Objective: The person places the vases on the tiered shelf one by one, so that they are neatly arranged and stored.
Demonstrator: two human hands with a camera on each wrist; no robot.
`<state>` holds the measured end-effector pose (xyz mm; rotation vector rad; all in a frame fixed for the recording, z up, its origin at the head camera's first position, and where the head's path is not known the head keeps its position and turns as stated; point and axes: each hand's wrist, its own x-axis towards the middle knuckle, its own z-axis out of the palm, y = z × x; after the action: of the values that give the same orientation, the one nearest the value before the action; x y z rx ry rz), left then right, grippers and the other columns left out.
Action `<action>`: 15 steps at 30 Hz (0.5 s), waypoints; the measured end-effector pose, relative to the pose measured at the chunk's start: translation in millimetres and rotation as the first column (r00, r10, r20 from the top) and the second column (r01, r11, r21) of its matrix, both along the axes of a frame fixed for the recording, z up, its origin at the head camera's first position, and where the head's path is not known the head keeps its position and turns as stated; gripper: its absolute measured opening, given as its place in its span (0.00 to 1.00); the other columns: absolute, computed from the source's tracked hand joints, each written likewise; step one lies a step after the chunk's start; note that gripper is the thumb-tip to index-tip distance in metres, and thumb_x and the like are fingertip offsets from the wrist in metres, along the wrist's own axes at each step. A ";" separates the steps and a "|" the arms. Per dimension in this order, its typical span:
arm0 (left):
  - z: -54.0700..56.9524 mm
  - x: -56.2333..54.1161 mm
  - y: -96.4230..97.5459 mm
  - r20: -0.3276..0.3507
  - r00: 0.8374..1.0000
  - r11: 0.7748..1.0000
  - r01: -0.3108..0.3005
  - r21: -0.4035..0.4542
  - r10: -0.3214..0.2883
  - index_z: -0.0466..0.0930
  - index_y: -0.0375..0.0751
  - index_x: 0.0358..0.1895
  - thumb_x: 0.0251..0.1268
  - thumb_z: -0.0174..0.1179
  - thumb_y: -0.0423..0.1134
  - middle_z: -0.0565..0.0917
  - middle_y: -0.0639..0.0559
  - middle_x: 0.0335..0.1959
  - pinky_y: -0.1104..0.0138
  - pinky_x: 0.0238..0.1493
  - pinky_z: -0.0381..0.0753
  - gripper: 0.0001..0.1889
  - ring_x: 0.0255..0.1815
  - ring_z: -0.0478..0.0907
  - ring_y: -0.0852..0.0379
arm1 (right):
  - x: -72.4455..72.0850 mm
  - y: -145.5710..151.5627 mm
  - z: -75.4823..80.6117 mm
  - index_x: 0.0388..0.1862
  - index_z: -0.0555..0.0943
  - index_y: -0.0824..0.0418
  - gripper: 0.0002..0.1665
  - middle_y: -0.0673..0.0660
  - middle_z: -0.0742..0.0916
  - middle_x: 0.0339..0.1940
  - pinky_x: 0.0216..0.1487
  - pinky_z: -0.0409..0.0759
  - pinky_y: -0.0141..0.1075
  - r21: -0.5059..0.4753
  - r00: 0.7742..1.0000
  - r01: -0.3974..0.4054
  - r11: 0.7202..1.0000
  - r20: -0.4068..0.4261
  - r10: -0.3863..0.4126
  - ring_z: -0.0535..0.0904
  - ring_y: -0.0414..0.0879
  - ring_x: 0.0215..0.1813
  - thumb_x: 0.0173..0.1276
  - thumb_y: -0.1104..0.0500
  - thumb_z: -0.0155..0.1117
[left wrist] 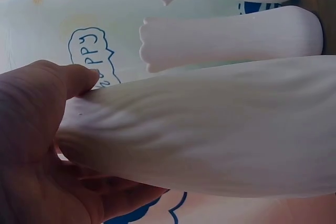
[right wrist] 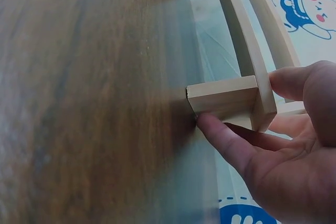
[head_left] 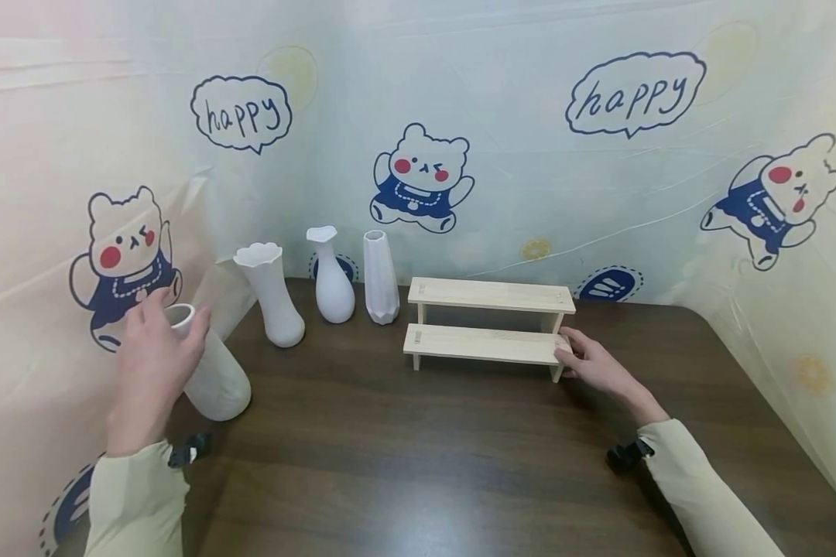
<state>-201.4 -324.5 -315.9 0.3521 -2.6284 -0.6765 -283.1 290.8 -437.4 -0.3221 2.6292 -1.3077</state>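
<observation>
A pale sheet (head_left: 515, 201), printed with cartoon bears (head_left: 418, 193) and "happy" speech bubbles (head_left: 241, 114), walls the space beyond both hands and along either side, creased in places. Beneath them spreads a dark brown wood-grain table (head_left: 390, 449), shining softly nearer the person than either hand. The two-tier wooden stand (head_left: 484, 343) is just left of the right hand (head_left: 595, 363), whose thumb and fingers pinch its right end at the lower shelf. The large white vase (head_left: 219, 383) is in the left hand (head_left: 155, 348), thumb and fingers clamped on its neck. Beyond that hand, to its right, stands the scalloped vase (head_left: 272, 298); farther right are the round-bellied vase (head_left: 334, 290) and the faceted vase (head_left: 381, 282).
</observation>
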 end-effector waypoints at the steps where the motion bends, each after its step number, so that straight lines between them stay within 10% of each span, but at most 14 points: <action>1: -1.0 0.7 -1.1 0.008 1.000 1.000 0.000 0.010 0.000 0.45 0.34 0.77 0.70 0.47 0.61 0.55 0.21 0.70 0.30 0.58 0.65 0.44 0.66 0.58 0.23 | 0.0 -0.3 -0.3 0.79 0.48 0.64 0.41 0.75 0.64 0.72 0.55 0.83 0.52 -0.002 1.000 -0.001 1.000 -0.001 0.001 0.73 0.64 0.63 0.77 0.48 0.51; 15: -7.8 1.4 1.3 0.037 0.999 0.992 -0.040 0.118 0.036 0.46 0.33 0.76 0.67 0.49 0.65 0.64 0.23 0.66 0.34 0.50 0.77 0.47 0.58 0.67 0.27 | -2.0 2.3 -2.4 0.78 0.51 0.64 0.41 0.75 0.69 0.69 0.53 0.84 0.47 -0.002 1.000 0.009 1.000 0.000 -0.009 0.77 0.60 0.58 0.76 0.47 0.53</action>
<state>-200.0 -323.2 -323.7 0.4520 -2.6131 -0.8237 -285.1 293.1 -439.8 -0.3107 2.6333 -1.3129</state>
